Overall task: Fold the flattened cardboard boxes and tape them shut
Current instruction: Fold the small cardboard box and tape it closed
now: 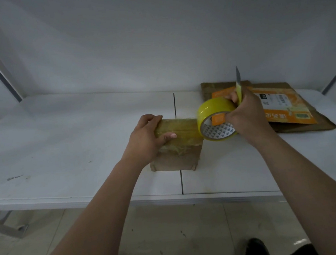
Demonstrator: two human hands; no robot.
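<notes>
A small folded cardboard box (178,157) stands on the white table (63,148), its top covered with yellowish tape. My left hand (147,139) holds the box's top left edge, fingers over the far side and thumb across the taped top. My right hand (243,116) grips a yellow tape roll (215,121) at the box's right top edge, with tape running from the roll onto the box. The same hand also holds a yellow utility knife (238,84), blade pointing up.
Flattened cardboard boxes (295,112), one with orange print and a label, lie on the table behind my right hand. A seam (174,104) splits the tabletop. A white wall rises behind. A dark shoe (255,250) shows on the tiled floor.
</notes>
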